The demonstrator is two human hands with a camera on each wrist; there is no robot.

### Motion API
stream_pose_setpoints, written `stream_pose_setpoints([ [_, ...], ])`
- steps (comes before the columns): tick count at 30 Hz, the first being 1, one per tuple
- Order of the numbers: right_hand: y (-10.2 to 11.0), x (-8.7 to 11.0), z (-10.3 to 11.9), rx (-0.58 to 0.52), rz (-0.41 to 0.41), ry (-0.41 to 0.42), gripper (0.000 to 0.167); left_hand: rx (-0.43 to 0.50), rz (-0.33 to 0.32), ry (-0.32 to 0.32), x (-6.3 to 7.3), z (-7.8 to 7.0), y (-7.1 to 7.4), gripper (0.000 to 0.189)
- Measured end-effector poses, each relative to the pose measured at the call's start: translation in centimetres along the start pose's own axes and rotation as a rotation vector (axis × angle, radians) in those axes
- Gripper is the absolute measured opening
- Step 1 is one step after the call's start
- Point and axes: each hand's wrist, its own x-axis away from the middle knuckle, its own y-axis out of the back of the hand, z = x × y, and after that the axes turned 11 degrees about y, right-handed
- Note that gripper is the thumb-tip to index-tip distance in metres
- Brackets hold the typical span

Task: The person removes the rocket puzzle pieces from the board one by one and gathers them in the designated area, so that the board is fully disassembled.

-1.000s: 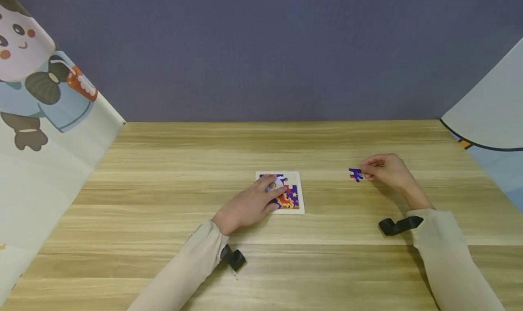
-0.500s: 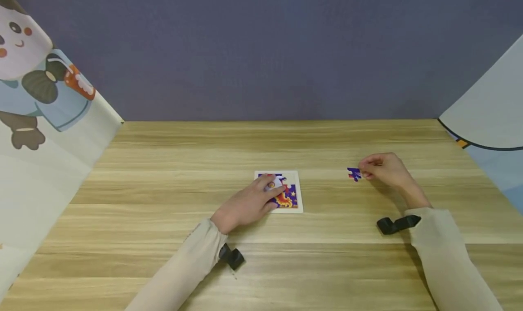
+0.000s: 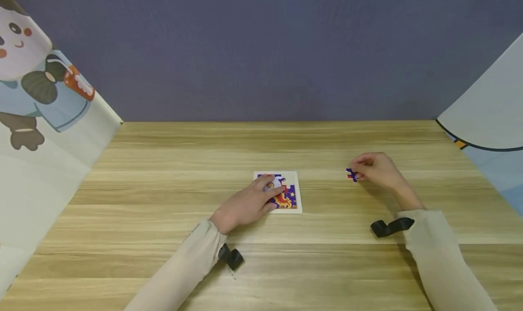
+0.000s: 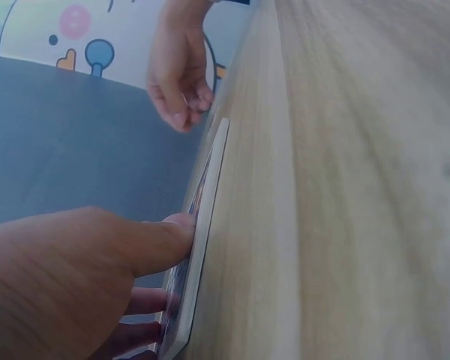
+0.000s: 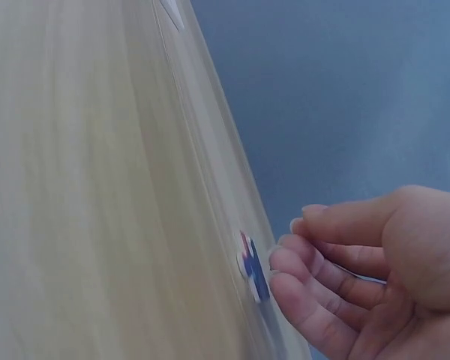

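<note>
A small jigsaw puzzle in a pale square tray lies near the middle of the wooden table, its purple and orange picture partly covered by my left hand. The left fingers spread across the pieces. In the left wrist view the thumb rests at the tray's edge. A bare pale gap shows at the picture's upper right. To the right, a purple and red jigsaw piece lies on the table, partly hidden by my right hand. In the right wrist view the loosely curled fingers hover beside this jigsaw piece, with thumb and index tips close together.
The wood-grain table runs back to a dark blue panel. Light printed panels stand at both sides. Each wrist carries a black camera mount at the beige cuff.
My right hand has shifted slightly left, further over the loose jigsaw piece, which keeps its place relative to the tray. The left hand stays on the puzzle. The head view has shifted slightly.
</note>
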Motion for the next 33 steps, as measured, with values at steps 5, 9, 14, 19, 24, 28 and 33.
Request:
stream_pose_setpoints([
  [5,-0.7,-0.2,0.7,-0.012,0.019,0.041,0.029,0.011,-0.001,0.005,0.1,0.1,0.0,0.049],
  [9,-1.3,-0.4,1.2,-0.009,0.034,0.063,0.027,0.014,-0.006,0.008,0.2,0.2,-0.1,0.05],
  [14,-2.3,-0.7,1.7,-0.021,0.053,0.097,0.023,0.01,-0.015,0.004,0.4,0.3,0.0,0.049],
  [19,-3.4,-0.7,2.6,-0.048,0.059,0.125,0.022,0.005,-0.01,0.007,0.4,0.3,0.0,0.049],
  [24,-4.4,-1.0,3.7,-0.052,0.07,0.155,0.019,-0.008,-0.017,-0.008,0.2,0.3,-0.2,0.049],
  [28,-5.2,-1.8,4.4,-0.046,0.08,0.178,0.018,-0.01,-0.024,-0.01,0.2,0.2,-0.1,0.048],
  [33,-5.9,-2.5,4.9,-0.022,0.086,0.187,0.017,-0.006,-0.011,-0.002,0.1,0.0,0.0,0.049],
])
